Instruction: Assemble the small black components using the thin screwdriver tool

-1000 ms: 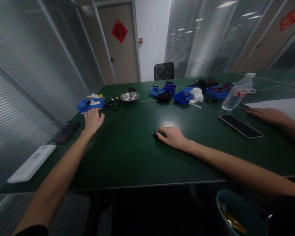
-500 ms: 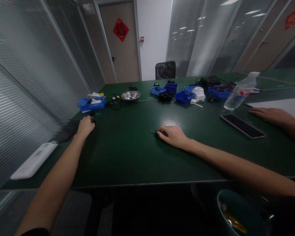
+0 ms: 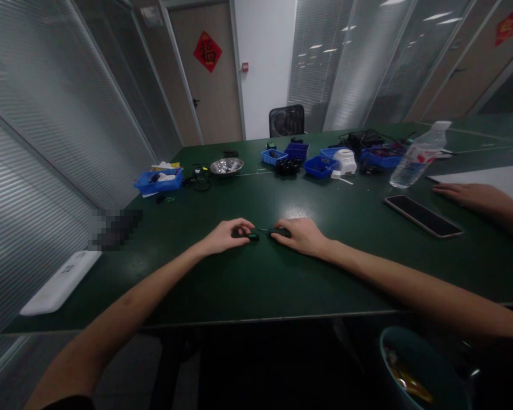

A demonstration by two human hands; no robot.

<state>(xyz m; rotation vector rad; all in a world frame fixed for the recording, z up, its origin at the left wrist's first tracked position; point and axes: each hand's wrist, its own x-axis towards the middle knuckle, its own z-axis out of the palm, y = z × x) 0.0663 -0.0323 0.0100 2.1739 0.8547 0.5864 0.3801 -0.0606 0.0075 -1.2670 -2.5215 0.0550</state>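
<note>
Pinching a small dark piece (image 3: 253, 236) low over the green table (image 3: 239, 290), the left hand (image 3: 223, 238) faces the right hand (image 3: 302, 237), which curls around a thin-tipped tool (image 3: 281, 232). Piece and tip sit close; I can't tell if they touch. I'd judge both picked up, nothing finished. Beyond lie a blue tray (image 3: 143, 185), a metal bowl (image 3: 226, 175) of pale bits, then a door (image 3: 216, 105).
</note>
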